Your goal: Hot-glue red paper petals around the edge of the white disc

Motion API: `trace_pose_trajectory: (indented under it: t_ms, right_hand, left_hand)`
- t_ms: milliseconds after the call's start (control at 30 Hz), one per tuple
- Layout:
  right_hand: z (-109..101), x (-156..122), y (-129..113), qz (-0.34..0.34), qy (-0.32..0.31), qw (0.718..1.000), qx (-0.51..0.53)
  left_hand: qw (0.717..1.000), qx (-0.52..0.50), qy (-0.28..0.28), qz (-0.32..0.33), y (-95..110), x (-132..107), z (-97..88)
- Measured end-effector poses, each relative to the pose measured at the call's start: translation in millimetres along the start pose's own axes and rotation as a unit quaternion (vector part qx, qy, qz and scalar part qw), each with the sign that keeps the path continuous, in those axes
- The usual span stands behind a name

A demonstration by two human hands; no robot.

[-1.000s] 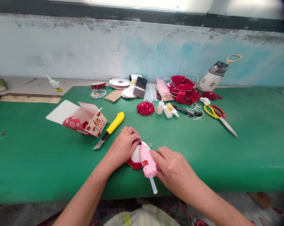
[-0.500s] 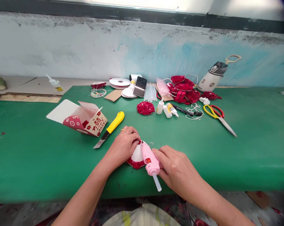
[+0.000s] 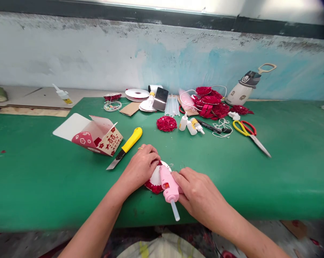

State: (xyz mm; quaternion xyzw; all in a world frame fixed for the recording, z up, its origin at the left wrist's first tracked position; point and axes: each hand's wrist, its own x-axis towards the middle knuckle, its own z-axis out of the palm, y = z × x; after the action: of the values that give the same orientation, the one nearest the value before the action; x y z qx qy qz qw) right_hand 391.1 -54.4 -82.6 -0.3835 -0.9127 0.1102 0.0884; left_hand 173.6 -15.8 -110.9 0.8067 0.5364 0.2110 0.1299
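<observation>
My right hand (image 3: 198, 193) is closed round a pink hot glue gun (image 3: 167, 185), whose clear glue stick pokes out toward me and whose nozzle rests on a round white disc edged with red ruffle (image 3: 155, 181). My left hand (image 3: 140, 166), a ring on one finger, has its fingers curled down on the far left rim of that disc, pinning it to the green table (image 3: 43, 179). The nozzle tip is hidden by the gun's body.
A yellow utility knife (image 3: 127, 145) with its blade out lies just left of my left hand, next to an opened red-and-white paper box (image 3: 93, 134). Farther back are a red ruffle rosette (image 3: 166, 123), small glue bottles (image 3: 190, 125), glue sticks, ribbon rolls, scissors (image 3: 249, 134) and a white bottle (image 3: 242, 89).
The glue gun swung slightly right half a second ago and has come back left, its rear end and glue stick again pointing more straight toward me. My left hand has stayed on the disc.
</observation>
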Motion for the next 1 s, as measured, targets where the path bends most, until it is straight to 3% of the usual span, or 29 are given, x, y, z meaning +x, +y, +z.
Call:
trace_pose_trajectory:
  t_ms: [1000]
  right_hand:
    - [-9.5,-13.0,-5.9,-0.004,-0.016,1.000,-0.003]
  left_hand:
    - [1.000,0.006,0.022,0.014,-4.4,-1.2,4.8]
